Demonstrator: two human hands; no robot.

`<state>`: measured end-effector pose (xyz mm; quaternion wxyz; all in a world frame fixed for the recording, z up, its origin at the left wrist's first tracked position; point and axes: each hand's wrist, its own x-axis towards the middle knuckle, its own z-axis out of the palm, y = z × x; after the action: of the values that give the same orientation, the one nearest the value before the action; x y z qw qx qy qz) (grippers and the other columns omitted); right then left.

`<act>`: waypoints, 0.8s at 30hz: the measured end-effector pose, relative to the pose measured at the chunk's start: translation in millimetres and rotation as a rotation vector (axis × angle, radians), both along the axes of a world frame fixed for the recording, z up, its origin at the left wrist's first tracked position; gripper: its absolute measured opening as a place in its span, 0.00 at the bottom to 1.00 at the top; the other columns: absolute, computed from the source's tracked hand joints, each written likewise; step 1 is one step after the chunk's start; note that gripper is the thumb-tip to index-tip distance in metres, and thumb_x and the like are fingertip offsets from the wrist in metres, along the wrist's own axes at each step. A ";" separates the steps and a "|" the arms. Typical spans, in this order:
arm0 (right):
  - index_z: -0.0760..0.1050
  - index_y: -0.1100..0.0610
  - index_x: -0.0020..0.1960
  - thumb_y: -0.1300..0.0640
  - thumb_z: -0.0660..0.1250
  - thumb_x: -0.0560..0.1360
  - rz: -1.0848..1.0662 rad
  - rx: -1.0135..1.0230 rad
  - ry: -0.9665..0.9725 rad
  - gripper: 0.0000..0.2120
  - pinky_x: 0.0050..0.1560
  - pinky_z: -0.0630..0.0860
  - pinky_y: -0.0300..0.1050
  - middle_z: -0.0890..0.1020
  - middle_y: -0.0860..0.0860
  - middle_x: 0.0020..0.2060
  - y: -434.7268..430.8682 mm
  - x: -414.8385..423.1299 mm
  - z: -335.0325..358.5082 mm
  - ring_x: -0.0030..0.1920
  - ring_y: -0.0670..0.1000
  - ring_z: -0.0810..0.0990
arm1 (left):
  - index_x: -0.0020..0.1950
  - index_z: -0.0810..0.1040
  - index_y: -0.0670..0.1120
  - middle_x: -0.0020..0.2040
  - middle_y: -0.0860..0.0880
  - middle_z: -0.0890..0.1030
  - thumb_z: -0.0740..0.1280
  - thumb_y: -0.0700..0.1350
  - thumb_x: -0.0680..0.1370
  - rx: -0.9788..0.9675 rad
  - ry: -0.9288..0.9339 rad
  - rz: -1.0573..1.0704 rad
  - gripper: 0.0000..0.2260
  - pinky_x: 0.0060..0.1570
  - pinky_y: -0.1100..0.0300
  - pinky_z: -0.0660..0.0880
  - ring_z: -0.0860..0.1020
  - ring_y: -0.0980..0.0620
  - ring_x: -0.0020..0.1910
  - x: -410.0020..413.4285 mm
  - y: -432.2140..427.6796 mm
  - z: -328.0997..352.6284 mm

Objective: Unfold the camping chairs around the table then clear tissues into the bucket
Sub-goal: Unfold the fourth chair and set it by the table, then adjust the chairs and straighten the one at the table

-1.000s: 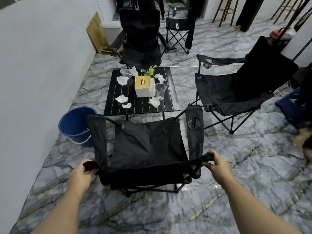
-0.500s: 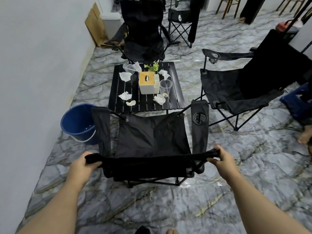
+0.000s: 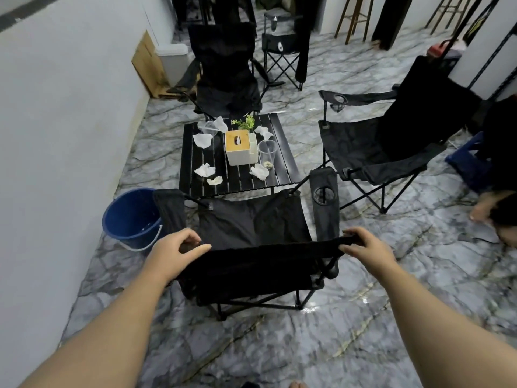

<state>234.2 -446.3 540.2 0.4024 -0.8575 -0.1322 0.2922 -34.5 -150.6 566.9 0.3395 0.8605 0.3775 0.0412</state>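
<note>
The nearest black camping chair (image 3: pixel 251 225) stands unfolded, its seat front at the near edge of the black slatted table (image 3: pixel 282 175). My left hand (image 3: pixel 173 250) holds the left corner of its backrest top with a loose grip. My right hand (image 3: pixel 366 250) grips the right corner. Several crumpled white tissues lie on the table, such as one tissue (image 3: pixel 205 170) near the left edge and another tissue (image 3: pixel 259 171) by the front. A blue bucket (image 3: pixel 131 217) sits on the floor left of the chair, beside the wall.
A tissue box (image 3: pixel 237 147), a clear plastic cup (image 3: pixel 267 152) and a small green plant (image 3: pixel 246 123) stand on the table. Unfolded chairs stand to the right (image 3: pixel 377 152) and at the far side (image 3: pixel 226 88). Another person's hand (image 3: pixel 484 208) and a blue stool (image 3: pixel 470 163) are at the right edge.
The near chair has slid forward toward the table with both hands on its backrest. My left hand's grip has loosened, its fingers lifting off the corner.
</note>
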 end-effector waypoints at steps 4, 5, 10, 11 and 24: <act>0.69 0.53 0.68 0.55 0.69 0.75 -0.051 -0.001 -0.003 0.23 0.64 0.72 0.52 0.74 0.55 0.66 -15.2 -11.6 6.1 0.67 0.55 0.72 | 0.53 0.75 0.52 0.52 0.54 0.78 0.66 0.52 0.75 0.088 -0.057 -0.253 0.09 0.55 0.54 0.73 0.77 0.52 0.53 73.9 -42.8 8.0; 0.68 0.53 0.69 0.53 0.68 0.75 -0.078 -0.055 -0.040 0.23 0.64 0.71 0.52 0.74 0.55 0.67 -24.2 -13.5 7.2 0.67 0.55 0.71 | 0.57 0.74 0.51 0.56 0.52 0.77 0.65 0.51 0.76 0.125 -0.046 -0.326 0.11 0.58 0.53 0.71 0.76 0.51 0.57 95.1 -61.2 6.7; 0.63 0.54 0.73 0.49 0.62 0.78 -0.158 -0.290 0.015 0.25 0.66 0.66 0.48 0.67 0.54 0.72 -96.1 -27.9 7.2 0.70 0.56 0.67 | 0.66 0.69 0.52 0.68 0.51 0.71 0.62 0.54 0.77 0.228 0.056 -0.701 0.18 0.68 0.48 0.64 0.68 0.49 0.68 184.9 -184.8 1.8; 0.61 0.54 0.74 0.48 0.62 0.78 -0.153 -0.323 0.038 0.27 0.67 0.65 0.47 0.65 0.54 0.74 -114.3 -30.1 5.2 0.72 0.55 0.65 | 0.68 0.68 0.52 0.69 0.52 0.69 0.61 0.54 0.77 0.249 0.095 -0.788 0.20 0.70 0.47 0.61 0.65 0.50 0.70 199.0 -211.4 1.9; 0.57 0.51 0.75 0.47 0.62 0.77 -0.194 -0.632 0.164 0.30 0.69 0.66 0.55 0.63 0.52 0.74 -337.4 43.4 -17.3 0.71 0.56 0.65 | 0.71 0.64 0.50 0.71 0.46 0.68 0.62 0.56 0.75 0.237 0.450 -1.115 0.26 0.67 0.48 0.64 0.67 0.44 0.69 341.3 -456.1 -49.3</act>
<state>277.6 -783.7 522.9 0.1518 -0.9220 0.0797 0.3471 306.8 -606.7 517.6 0.1238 0.9480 -0.0743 -0.2836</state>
